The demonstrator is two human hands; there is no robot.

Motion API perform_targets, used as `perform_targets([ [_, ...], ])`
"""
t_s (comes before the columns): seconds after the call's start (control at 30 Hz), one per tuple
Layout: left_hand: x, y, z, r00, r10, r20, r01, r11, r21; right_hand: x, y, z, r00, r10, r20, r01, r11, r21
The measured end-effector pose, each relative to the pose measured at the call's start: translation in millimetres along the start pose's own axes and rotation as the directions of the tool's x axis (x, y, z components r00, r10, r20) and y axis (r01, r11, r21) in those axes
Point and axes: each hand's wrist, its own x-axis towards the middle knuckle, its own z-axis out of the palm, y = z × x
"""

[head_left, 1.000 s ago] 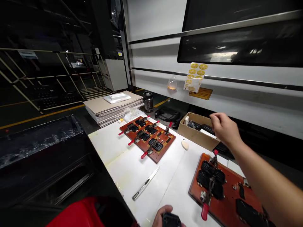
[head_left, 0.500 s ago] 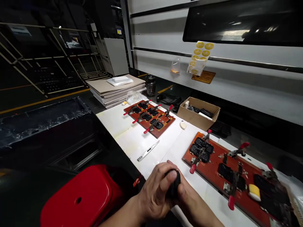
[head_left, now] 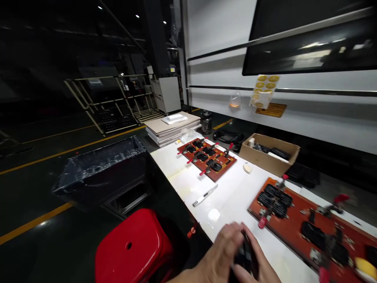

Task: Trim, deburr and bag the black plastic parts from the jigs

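Near the bottom of the view, my left hand [head_left: 219,251] and my right hand [head_left: 260,261] are cupped together round a small black part [head_left: 246,253]. Fingers cover much of it, so its kind does not show. My right hand's fingers run along its right side, while my left hand, slightly blurred, wraps the other side. Just right of my hands lies a reddish-brown fixture board [head_left: 290,232] with black pieces and red-handled toggle clamps. A utility knife [head_left: 205,195] rests on the white table [head_left: 182,182] beyond my hands.
Farther along sits a second clamp board [head_left: 224,175]. Behind it stand a cardboard box [head_left: 265,159] and a stack of sheets [head_left: 165,133]. A red stool [head_left: 126,267] and a dark plastic-lined bin [head_left: 100,177] are left. A yellow-and-white pad [head_left: 365,269] lies on the near board.
The view has swung left and up, so things appear shifted right and down. My hands remain round the black part; my left fingers have moved over it and the part looks turned.
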Motion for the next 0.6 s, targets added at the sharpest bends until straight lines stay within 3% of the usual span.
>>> perform_targets([
  [0.07,-5,3,-1.3,0.959,-0.270,-0.084,0.252,0.951,-0.180,-3,-15,-9,0.999,0.006,-0.036,-0.011,0.991,-0.135],
  [0.13,-3,7,-3.7,0.851,-0.520,-0.074,0.482,0.829,-0.284,0,-28,-15,0.999,-0.040,0.006,0.039,0.957,-0.286],
  [0.17,1,9,-4.3,0.814,-0.579,-0.051,0.548,0.794,-0.262,2,-32,-15,0.997,-0.066,0.042,0.077,0.937,-0.342],
  [0.2,5,10,-4.3,0.805,-0.592,-0.028,0.578,0.795,-0.187,5,-36,-13,0.994,-0.090,0.069,0.110,0.915,-0.388],
  [0.33,15,16,0.5,0.867,-0.499,-0.011,0.492,0.851,0.183,11,-39,6,0.981,-0.167,0.098,0.193,0.839,-0.508],
  [0.43,12,13,-8.7,0.874,-0.483,-0.059,0.484,0.849,0.210,17,-32,20,0.971,-0.223,0.085,0.235,0.835,-0.498],
  [0.5,12,4,-37.0,0.850,-0.505,-0.152,0.525,0.836,0.159,22,-22,24,0.964,-0.261,0.046,0.255,0.866,-0.430],
  [0.53,14,-3,-60.5,0.826,-0.517,-0.226,0.552,0.823,0.132,24,-15,24,0.965,-0.261,-0.002,0.240,0.893,-0.382],
  [0.6,25,-18,-125.0,0.746,-0.519,-0.417,0.600,0.796,0.082,25,0,19,0.971,-0.183,-0.155,0.135,0.950,-0.281],
])
